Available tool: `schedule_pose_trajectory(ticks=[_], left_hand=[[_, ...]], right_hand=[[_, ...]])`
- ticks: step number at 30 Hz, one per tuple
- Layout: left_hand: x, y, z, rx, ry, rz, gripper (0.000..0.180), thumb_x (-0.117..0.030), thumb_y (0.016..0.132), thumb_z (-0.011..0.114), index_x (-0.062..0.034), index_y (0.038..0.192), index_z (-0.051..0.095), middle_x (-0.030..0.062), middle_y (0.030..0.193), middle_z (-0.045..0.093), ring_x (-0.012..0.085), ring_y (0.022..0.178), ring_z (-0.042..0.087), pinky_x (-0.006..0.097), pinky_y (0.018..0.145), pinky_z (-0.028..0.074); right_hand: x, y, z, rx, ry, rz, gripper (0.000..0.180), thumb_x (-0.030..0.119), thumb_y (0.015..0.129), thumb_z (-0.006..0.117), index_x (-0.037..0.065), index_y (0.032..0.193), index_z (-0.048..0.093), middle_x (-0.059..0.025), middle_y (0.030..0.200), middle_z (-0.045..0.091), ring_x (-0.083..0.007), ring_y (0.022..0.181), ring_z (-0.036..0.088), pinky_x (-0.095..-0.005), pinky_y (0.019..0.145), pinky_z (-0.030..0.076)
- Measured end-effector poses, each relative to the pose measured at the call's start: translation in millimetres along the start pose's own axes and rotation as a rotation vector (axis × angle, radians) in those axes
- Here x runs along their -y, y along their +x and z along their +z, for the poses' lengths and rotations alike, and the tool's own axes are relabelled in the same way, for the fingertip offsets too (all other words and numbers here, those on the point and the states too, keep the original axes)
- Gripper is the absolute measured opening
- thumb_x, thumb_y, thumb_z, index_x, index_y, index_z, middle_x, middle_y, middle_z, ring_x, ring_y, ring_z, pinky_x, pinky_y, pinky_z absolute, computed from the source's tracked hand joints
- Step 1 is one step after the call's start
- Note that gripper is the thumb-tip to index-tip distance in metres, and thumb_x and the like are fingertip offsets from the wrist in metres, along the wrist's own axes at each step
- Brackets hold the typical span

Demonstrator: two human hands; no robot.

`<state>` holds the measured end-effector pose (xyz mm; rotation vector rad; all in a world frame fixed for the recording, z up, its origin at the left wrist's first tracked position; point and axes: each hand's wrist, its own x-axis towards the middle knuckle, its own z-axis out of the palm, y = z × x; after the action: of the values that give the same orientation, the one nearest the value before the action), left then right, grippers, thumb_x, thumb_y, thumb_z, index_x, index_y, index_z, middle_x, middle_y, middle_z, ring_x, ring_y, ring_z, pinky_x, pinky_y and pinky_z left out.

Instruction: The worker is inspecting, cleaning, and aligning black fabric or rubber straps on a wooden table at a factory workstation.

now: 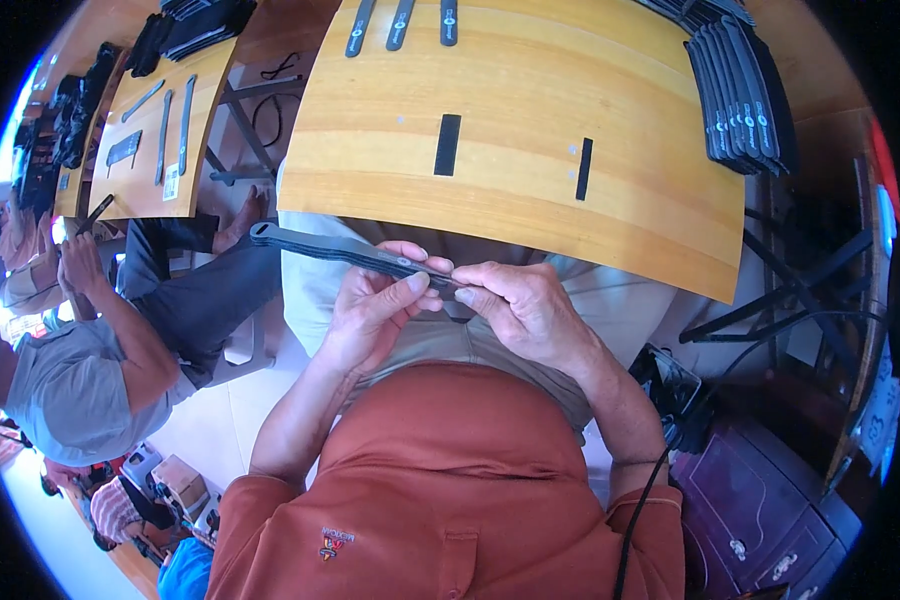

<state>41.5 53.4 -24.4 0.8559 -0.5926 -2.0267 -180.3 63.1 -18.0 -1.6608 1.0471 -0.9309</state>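
Observation:
In front of my belly I hold a small stack of dark grey straps (315,243), several layers thick, with a slot in the rounded left end. My left hand (370,308) is closed round the stack near its right end, thumb on top. The thumb and fingers of my right hand (522,305) pinch that right end, and the fingertips hide its tip. Beyond my hands on the wooden table (370,130) lie a wider black strip (447,145) and a narrower black strip (584,169), apart from each other.
Three grey straps (400,25) lie at the table's far edge. A fanned pile of dark straps (738,95) sits at its far right corner. On the left, a co-worker (80,370) sits at another table (195,130) with straps on it. A purple cabinet (760,500) stands right; a black cable (642,510) hangs by my right arm.

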Motion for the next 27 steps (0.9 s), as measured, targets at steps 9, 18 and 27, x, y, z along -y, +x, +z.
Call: schedule_pose_trajectory(ticks=[9,18,27], left_hand=[[1,-1,0,-0.036,0.021,-0.012,0.028,0.000,0.096,0.063,-0.0010,0.122,0.055,0.0176,0.118,0.068,0.0198,0.098,0.070,0.031,0.085,0.060],[3,-1,3,-0.087,0.074,-0.013,0.029,0.003,0.094,0.065,-0.0002,0.121,0.056,0.0139,0.115,0.068,0.0186,0.099,0.069,0.031,0.083,0.060],[-4,-5,0,-0.070,0.164,-0.084,0.033,0.003,0.092,0.068,0.0005,0.122,0.054,0.0116,0.109,0.068,0.0178,0.094,0.069,0.031,0.084,0.059]], right_hand=[[0,0,4,-0.039,-0.087,-0.047,0.019,0.006,0.092,0.066,0.002,0.110,0.068,-0.0196,0.094,0.071,-0.0360,0.082,0.072,-0.0419,0.066,0.057],[-2,-2,3,0.043,-0.214,-0.053,0.029,0.004,0.091,0.066,0.004,0.119,0.068,-0.0162,0.087,0.069,-0.0353,0.075,0.070,-0.0427,0.063,0.056],[6,-6,-1,0.125,-0.206,0.040,0.033,0.004,0.090,0.064,0.004,0.123,0.066,-0.0174,0.089,0.068,-0.0374,0.080,0.069,-0.0425,0.067,0.056]])
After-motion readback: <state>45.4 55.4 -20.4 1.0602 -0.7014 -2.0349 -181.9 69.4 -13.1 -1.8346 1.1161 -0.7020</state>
